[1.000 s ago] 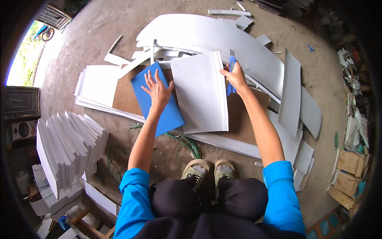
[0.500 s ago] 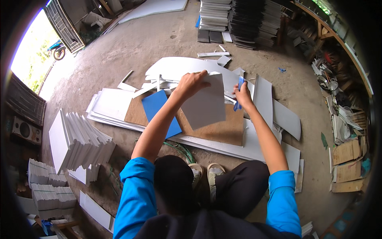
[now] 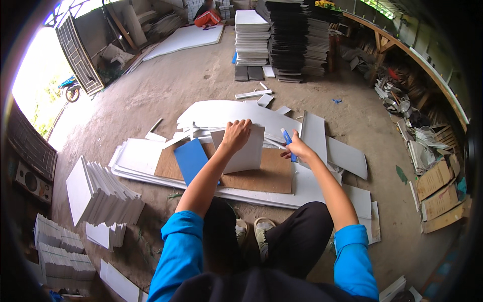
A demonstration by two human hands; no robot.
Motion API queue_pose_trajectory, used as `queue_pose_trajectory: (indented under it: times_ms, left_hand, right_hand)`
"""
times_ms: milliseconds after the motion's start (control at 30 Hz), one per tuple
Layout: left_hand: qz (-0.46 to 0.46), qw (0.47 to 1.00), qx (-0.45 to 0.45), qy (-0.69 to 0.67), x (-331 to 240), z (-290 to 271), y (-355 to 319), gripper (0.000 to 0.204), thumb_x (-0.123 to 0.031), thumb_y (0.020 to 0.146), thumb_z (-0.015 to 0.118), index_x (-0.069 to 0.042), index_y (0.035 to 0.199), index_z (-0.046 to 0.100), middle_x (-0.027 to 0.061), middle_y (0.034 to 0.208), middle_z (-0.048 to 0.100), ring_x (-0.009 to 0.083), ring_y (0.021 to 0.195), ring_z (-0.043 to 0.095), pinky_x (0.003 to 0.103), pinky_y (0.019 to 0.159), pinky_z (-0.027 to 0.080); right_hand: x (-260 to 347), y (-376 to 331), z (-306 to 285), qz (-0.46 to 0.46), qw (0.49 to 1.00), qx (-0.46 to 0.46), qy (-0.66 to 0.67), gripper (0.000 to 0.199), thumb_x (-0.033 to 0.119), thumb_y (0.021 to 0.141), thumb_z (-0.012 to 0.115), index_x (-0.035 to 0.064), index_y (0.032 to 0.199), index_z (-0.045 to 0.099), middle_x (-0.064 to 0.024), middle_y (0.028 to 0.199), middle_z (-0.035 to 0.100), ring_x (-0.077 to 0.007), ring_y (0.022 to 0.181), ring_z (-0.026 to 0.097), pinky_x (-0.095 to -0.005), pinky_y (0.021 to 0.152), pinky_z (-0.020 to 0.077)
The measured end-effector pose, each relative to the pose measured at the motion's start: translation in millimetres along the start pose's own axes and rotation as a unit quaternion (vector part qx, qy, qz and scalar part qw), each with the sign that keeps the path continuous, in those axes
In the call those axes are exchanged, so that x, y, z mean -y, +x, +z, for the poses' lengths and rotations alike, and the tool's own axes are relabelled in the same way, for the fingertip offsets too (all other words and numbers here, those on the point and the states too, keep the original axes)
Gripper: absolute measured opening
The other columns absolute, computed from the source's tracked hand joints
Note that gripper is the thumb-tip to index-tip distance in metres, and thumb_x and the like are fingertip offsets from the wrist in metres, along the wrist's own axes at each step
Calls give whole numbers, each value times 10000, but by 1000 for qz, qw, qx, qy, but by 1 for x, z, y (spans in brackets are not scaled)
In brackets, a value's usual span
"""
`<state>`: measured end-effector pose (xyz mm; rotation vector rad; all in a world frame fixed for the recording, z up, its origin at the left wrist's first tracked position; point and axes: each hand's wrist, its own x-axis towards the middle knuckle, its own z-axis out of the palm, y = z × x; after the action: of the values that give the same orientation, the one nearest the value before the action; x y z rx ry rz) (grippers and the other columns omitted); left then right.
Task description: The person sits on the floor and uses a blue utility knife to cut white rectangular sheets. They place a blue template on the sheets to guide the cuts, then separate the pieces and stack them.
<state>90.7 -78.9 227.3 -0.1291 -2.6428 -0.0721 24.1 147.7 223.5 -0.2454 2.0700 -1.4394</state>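
Observation:
My left hand [image 3: 237, 135] is closed on the top edge of a white foam-like sheet [image 3: 247, 155]. The sheet is tilted upright over a brown board [image 3: 276, 173], its lower edge at or just above the surface. Off to the right, my right hand [image 3: 302, 149] grips a blue utility knife [image 3: 287, 138], held apart from the sheet. A blue rectangular panel [image 3: 190, 160] lies aslant on the brown board, partly behind my left forearm. Large white sheets [image 3: 236, 110] and narrow offcuts lie under and around the board.
Stacks of cut white sheets [image 3: 103, 194] stand at left. Tall white [image 3: 251, 38] and black stacks [image 3: 288, 43] rise at the back. Far off, a person in orange [image 3: 207, 19] is beside a big white sheet [image 3: 186, 41]. Flattened cardboard [image 3: 440, 201] and clutter line the right side.
The view has tilted up, bringing in the person at the back. The white sheet has come down to the brown board and stands more upright. The knife stays in my right hand, turned differently.

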Motion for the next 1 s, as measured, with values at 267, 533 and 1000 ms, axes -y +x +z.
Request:
queue_pose_trajectory:
  times_ms: [267,533,1000]
  left_hand:
    - [-64,997,-19,-25,-15,-2,2,177,-214,836,501,-101,972,498,66,848,585,248,821,574,414,682,416]
    - [-51,997,-54,-2,-33,15,10,226,-222,838,476,-131,1044,496,34,821,567,207,804,570,398,671,410]
    - [-112,994,-16,-2,-49,16,21,189,-266,865,458,-156,1005,521,46,825,598,217,810,585,447,678,371]
  right_hand:
    - [22,-29,16,-217,924,-202,-241,214,164,876,475,-33,955,450,-205,686,588,-352,594,594,-419,516,482]
    - [16,-19,43,-244,908,-201,-274,306,279,911,390,-15,872,468,-275,709,575,-438,706,567,-496,605,451]
    - [16,-22,47,-195,910,-175,-322,291,255,914,347,-21,955,432,-257,695,588,-423,696,588,-475,594,473]
